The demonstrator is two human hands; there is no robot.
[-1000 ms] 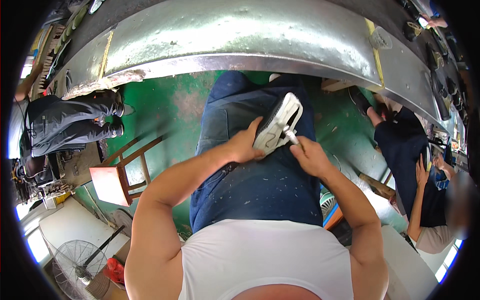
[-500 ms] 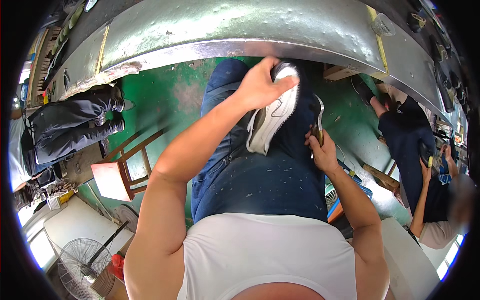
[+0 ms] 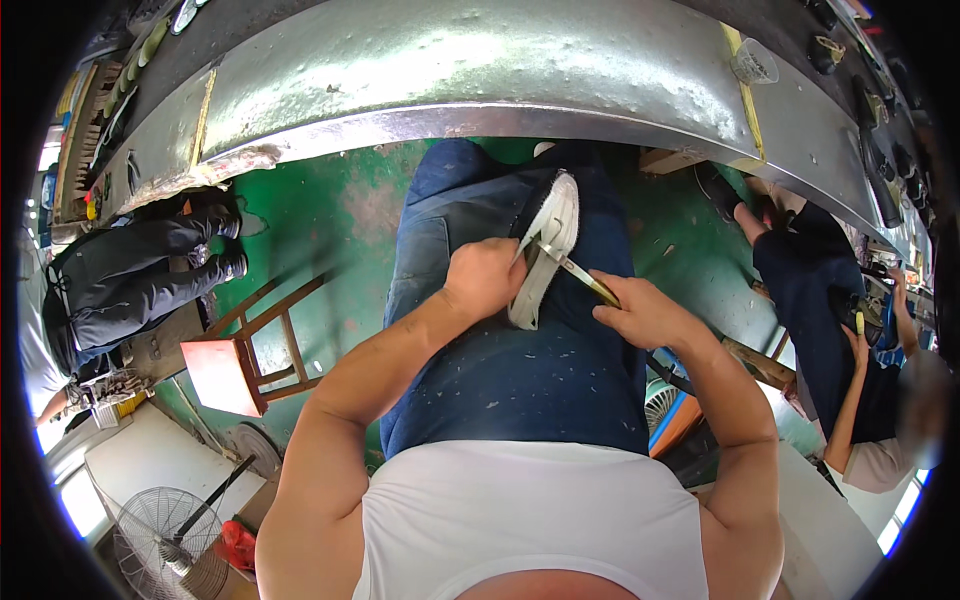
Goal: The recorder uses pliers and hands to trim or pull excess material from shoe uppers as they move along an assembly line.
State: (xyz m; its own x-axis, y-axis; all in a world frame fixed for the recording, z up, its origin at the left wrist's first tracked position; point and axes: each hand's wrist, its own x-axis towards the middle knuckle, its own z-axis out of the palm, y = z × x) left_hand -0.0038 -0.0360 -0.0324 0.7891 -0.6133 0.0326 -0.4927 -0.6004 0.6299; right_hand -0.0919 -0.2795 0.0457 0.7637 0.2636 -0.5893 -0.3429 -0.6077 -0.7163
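Note:
A shoe upper (image 3: 563,215), dark on its outer side with a whitish underside facing up, lies lengthwise over my thighs. My left hand (image 3: 486,279) is closed on its left edge, near the middle. My right hand (image 3: 645,310) is closed around the handle of a pair of metal pincers (image 3: 582,275). The pincers' silver head rests against the whitish underside, close to my left fingertips. Their jaws are too small to make out clearly. Beneath the shoe are my dark blue trousers (image 3: 520,390), flecked with pale specks.
A metal-topped bench (image 3: 450,75) runs across in front of my knees, with a clear plastic cup (image 3: 755,62) on it. A wooden stool (image 3: 225,372) and a person's legs (image 3: 140,265) are at left; a fan (image 3: 165,540) stands lower left. Another person (image 3: 815,260) sits at right.
The shoe has come closer to my body and turned slightly. My left hand has shifted from its far end to its left edge. My right hand has brought the pincers onto it.

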